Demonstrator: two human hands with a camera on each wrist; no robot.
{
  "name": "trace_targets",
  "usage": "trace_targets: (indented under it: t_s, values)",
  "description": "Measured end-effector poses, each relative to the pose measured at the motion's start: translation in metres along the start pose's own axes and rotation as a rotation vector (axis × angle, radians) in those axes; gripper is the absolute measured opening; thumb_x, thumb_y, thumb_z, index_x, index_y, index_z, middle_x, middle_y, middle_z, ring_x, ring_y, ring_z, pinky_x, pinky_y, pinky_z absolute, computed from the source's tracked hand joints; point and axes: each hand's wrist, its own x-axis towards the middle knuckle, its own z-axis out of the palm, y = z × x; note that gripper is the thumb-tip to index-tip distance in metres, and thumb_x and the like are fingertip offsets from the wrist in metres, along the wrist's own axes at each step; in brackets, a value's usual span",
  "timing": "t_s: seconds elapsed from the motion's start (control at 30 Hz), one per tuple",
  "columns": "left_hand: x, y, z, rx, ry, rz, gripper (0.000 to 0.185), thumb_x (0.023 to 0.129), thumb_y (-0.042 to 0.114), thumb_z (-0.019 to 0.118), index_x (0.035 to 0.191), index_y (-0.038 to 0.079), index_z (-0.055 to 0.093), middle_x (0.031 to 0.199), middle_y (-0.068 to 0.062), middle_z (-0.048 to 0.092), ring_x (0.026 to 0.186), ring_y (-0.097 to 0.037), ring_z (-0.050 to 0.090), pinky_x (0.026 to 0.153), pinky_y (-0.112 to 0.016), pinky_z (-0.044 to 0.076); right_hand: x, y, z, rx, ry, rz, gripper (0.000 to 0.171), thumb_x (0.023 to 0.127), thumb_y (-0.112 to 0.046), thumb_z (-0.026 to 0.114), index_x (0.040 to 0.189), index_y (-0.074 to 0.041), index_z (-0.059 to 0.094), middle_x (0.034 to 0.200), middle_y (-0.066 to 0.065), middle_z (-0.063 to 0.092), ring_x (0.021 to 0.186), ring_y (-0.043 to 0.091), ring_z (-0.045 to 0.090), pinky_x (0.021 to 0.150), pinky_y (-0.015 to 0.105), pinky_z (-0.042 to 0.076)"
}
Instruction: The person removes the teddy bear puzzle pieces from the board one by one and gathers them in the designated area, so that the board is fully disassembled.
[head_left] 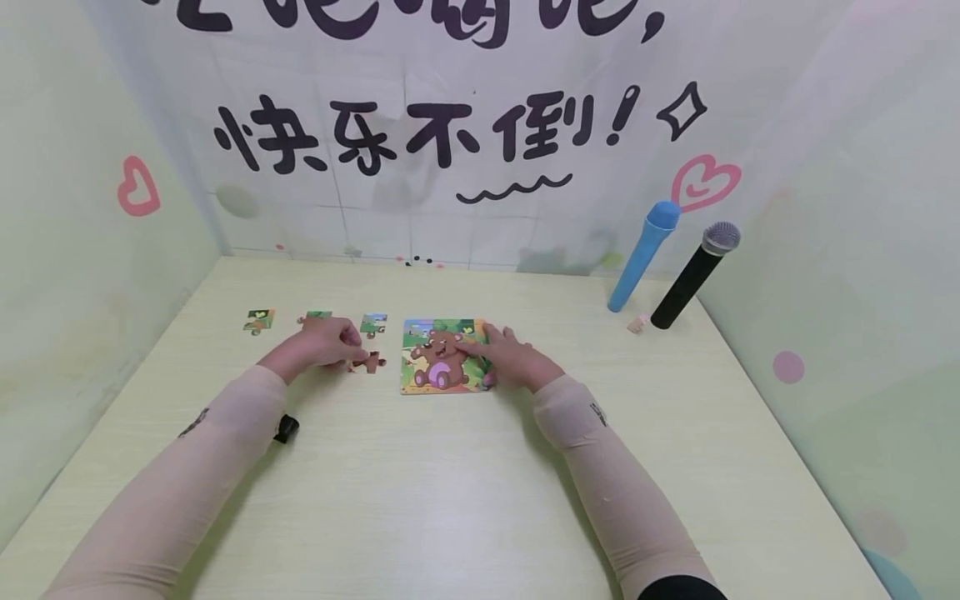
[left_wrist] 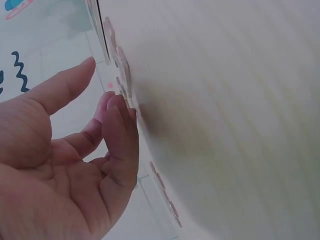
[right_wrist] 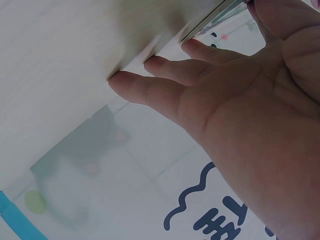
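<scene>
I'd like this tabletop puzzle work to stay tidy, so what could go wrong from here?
Mostly small slips, I'd guess. The left hand is at the brown puzzle piece, so it might nudge the blue-and-green piece just beyond. The right hand touches the bear board at its right edge; a push could slide it. The left sleeve passes right beside a small black object and might sweep it aside.

Arms (head_left: 618, 492) extended forward; left fingers (left_wrist: 120, 135) bent, right fingers (right_wrist: 152, 92) spread.
</scene>
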Motion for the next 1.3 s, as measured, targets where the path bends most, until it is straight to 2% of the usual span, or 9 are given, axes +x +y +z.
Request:
trace_targets:
  t_s: [0.2,0.53,0.67,0.9,1.13,1.3]
  values:
    - [-0.001,0.0,-0.003,0.01,-0.014,0.019,0.031,0.096,0.026,0.071,0.111,0.003,0.058,0.093,-0.007,0.059,0.079,-0.021,0.052,0.068,-0.032,0.047,0.0,0.0,0.0,0.006,0.001,-0.006,0.08,0.095,-0.009,0.068,0.156,-0.047,0.033,0.17,0.01,0.002,0.154,0.043,-0.002,0.115,0.072,0.012]
    - [-0.003,0.007,-0.006,0.018,-0.041,0.043,0.03,0.098,0.026,0.069,0.114,0.003,0.058,0.095,-0.008,0.058,0.08,-0.021,0.051,0.069,-0.033,0.046,-0.001,0.001,0.0,0.03,0.003,-0.006,0.078,0.096,-0.011,0.069,0.156,-0.047,0.033,0.171,0.009,0.002,0.154,0.042,-0.003,0.115,0.073,0.011]
    - [-0.003,0.014,-0.005,0.019,-0.049,0.096,0.027,0.099,0.028,0.066,0.114,0.006,0.059,0.101,-0.008,0.059,0.085,-0.023,0.052,0.073,-0.035,0.047,0.0,0.001,0.0,0.035,0.005,-0.001,0.079,0.095,-0.011,0.069,0.155,-0.048,0.034,0.171,0.008,0.002,0.154,0.042,-0.004,0.115,0.073,0.01]
    - [0.001,0.032,0.002,-0.011,-0.068,0.168,0.033,0.098,0.016,0.067,0.125,0.001,0.056,0.115,-0.013,0.058,0.094,-0.026,0.055,0.08,-0.037,0.048,0.0,0.002,0.001,0.017,0.006,-0.006,0.078,0.096,-0.011,0.069,0.155,-0.048,0.033,0.171,0.009,0.002,0.154,0.042,-0.003,0.115,0.073,0.011]
    - [0.01,0.045,0.014,-0.113,-0.137,0.268,0.037,0.1,0.003,0.055,0.136,0.0,0.049,0.131,-0.02,0.052,0.106,-0.031,0.057,0.083,-0.044,0.053,0.0,0.001,0.001,0.035,0.0,0.004,0.08,0.096,-0.008,0.067,0.156,-0.048,0.032,0.171,0.008,0.001,0.153,0.043,-0.003,0.114,0.074,0.012]
    - [0.017,0.054,0.023,-0.101,-0.139,0.306,0.041,0.099,0.005,0.061,0.138,-0.001,0.047,0.132,-0.019,0.052,0.113,-0.03,0.056,0.086,-0.041,0.053,0.001,0.001,0.001,0.022,0.0,0.003,0.079,0.097,-0.01,0.067,0.155,-0.049,0.031,0.171,0.008,0.001,0.153,0.043,-0.002,0.114,0.074,0.013]
